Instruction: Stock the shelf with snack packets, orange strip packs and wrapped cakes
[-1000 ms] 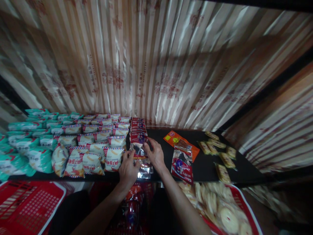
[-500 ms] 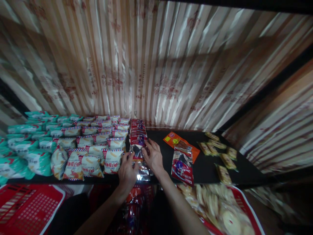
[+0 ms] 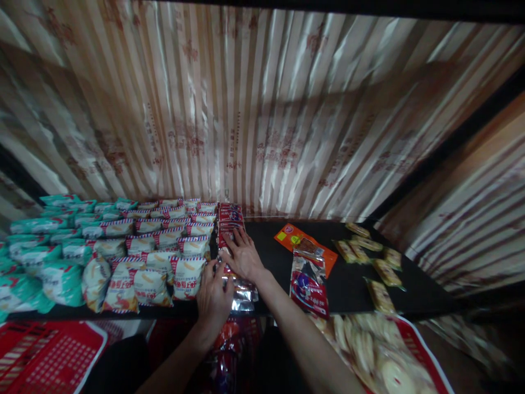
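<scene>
A row of overlapping dark red snack packets (image 3: 230, 218) runs from front to back on the black shelf. My right hand (image 3: 245, 261) lies spread across the front part of this row, its fingers pointing to the back. Beside it, my left hand (image 3: 214, 295) rests at the row's near left edge, fingers a little bent and apart, fingertips touching the packets. Silvery packet ends (image 3: 245, 298) show just right of the left hand. Both palms face down, so what lies under them is hidden.
White snack bags (image 3: 191, 278) and green bags (image 3: 63, 282) stand in rows at left. Rightward lie an orange packet (image 3: 287, 232), another red packet (image 3: 308, 282) and several small yellow packs (image 3: 386, 272). Red baskets (image 3: 53, 350) sit below the shelf edge.
My right hand has slid back and left and now lies flatter over the red packets. My left hand stays near the same edge. The view has shifted slightly.
</scene>
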Motion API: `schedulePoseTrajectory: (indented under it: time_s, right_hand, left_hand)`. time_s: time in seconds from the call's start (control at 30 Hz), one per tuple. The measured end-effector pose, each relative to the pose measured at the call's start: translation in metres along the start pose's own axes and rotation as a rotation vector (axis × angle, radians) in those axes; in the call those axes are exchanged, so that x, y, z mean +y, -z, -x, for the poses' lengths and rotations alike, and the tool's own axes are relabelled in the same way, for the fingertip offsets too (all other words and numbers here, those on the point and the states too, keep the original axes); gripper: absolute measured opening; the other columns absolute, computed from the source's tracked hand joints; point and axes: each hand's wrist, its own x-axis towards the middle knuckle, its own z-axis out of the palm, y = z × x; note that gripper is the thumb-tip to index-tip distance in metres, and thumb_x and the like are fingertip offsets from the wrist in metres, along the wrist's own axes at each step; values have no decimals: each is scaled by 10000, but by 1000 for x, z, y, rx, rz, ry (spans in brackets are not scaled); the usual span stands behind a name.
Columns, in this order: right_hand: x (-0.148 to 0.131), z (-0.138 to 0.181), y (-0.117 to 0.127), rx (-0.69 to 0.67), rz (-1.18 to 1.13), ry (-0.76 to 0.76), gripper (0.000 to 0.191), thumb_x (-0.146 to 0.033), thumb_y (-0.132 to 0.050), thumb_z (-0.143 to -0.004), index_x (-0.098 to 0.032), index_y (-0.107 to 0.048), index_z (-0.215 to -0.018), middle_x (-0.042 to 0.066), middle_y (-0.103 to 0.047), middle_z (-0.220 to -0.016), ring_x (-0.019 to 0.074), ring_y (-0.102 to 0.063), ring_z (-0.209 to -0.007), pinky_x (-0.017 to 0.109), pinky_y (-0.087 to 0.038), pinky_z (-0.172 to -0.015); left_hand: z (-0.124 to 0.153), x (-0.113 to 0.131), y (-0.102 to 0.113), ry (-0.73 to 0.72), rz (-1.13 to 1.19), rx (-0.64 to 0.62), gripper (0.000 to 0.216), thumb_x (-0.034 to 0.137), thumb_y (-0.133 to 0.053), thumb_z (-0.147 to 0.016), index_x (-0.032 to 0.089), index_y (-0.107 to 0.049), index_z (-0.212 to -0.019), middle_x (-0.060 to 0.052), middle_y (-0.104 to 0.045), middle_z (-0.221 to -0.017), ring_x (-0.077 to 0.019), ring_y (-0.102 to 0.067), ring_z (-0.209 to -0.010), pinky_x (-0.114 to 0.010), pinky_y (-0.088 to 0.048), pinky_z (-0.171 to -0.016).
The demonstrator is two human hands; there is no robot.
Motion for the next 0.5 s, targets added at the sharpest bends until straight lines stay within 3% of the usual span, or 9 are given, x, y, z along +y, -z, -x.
schedulePoseTrajectory:
  time_s: [0.13,0.27,0.37,0.5]
  right_hand:
    - [1,2,-2,-32,-18,-15,604,-577,-421,-859,-262,-410,-1374,132,-297,-1488,325,-142,-1395,502,-193,-1081]
    - [3,4,-5,-67,-35,-47,627,-565,-454,-843,-269,-380,-1390,137,-250,-1506,354,-118,-1393,531,-189,-1066]
    - [4,6,-8,-79,-39,-51,651,-510,-509,-820,-260,-359,-1403,130,-223,-1516,365,-81,-1395,540,-173,-1068]
    - [3,6,-13,-75,-51,-70,810,-481,-580,-753,-125,-304,-1427,184,-243,-1498,383,-68,-1392,525,-146,-1092]
  left_hand:
    - [7,4,8,-136,-97,92,361,138,-439,-811,119,-622,-1122,-148,-539,-1242,-285,-494,-1127,-450,-432,-966]
    - [-1,11,20,-237,-48,145,374,125,-398,-815,149,-632,-1105,-122,-528,-1279,-266,-469,-1171,-447,-399,-1003]
    - [-29,15,22,-268,16,68,415,127,-373,-813,147,-606,-1155,-105,-480,-1349,-245,-381,-1273,-418,-349,-1063]
    - [-84,21,8,-277,-21,-151,442,237,-392,-863,163,-514,-1281,-81,-416,-1421,-266,-220,-1372,-445,-246,-1115]
